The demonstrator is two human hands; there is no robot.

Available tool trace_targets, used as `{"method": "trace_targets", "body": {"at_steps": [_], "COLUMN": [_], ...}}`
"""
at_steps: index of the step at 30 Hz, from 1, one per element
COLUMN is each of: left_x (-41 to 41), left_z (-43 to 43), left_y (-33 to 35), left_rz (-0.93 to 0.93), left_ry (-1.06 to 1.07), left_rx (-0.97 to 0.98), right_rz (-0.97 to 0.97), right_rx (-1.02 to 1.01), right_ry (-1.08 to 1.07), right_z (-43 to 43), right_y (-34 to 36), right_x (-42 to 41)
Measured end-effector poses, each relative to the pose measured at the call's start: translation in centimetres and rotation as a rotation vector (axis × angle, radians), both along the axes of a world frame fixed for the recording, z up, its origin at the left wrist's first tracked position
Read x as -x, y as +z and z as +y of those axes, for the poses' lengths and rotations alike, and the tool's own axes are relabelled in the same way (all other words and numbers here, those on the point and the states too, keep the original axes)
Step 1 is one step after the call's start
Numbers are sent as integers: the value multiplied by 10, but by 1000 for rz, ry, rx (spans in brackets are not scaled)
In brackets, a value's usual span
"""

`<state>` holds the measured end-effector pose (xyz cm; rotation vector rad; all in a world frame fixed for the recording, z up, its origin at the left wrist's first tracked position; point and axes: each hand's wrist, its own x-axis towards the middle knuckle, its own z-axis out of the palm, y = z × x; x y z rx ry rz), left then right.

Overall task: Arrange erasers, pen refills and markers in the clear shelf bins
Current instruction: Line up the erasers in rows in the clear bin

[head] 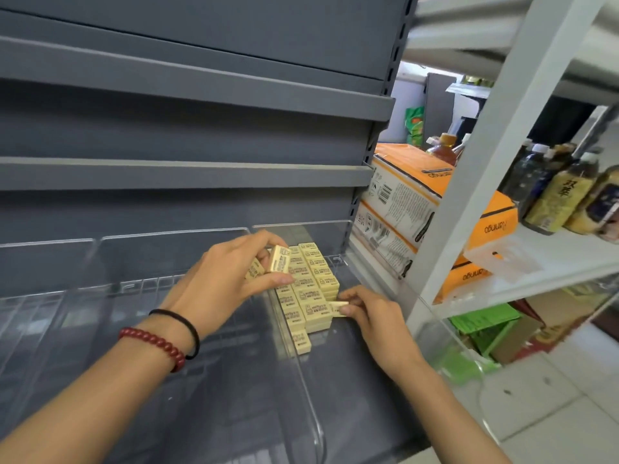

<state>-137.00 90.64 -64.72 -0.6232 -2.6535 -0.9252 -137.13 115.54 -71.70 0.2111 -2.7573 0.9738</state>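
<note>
Several cream-yellow boxed erasers (310,286) lie stacked in rows inside the rightmost clear shelf bin (338,370). My left hand (221,283) hovers over the stack's left side and pinches one eraser (279,259) upright, with more erasers (255,270) tucked under its fingers. My right hand (371,313) rests at the stack's front right corner, its fingers closed on a single eraser (338,308) pressed against the pile. No pen refills or markers are visible.
A clear divider (284,329) separates this bin from the bins (134,329) to the left. Grey shelves (187,175) hang above. To the right stand orange cartons (432,202), a white rack post (469,182) and bottles (562,189).
</note>
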Motion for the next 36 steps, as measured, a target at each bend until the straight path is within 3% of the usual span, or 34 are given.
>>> {"method": "trace_targets", "body": {"at_steps": [9, 21, 24, 28, 36], "left_x": [-4, -2, -4, -5, -9], "left_z": [2, 7, 9, 9, 12], "left_y": [1, -8, -7, -1, -1], "left_rz": [27, 2, -19, 5, 63], "left_ry": [-26, -66, -74, -112, -178], "left_rx": [-91, -55, -67, -44, 24], "right_rz": [-4, 77, 173, 312, 140], "right_rx": [-31, -167, -57, 266, 540], "right_ry": [10, 25, 47, 67, 266], "right_z": [5, 0, 1, -18, -37], "right_y": [1, 4, 9, 29, 35], "right_x": [-4, -6, -10, -21, -33]}}
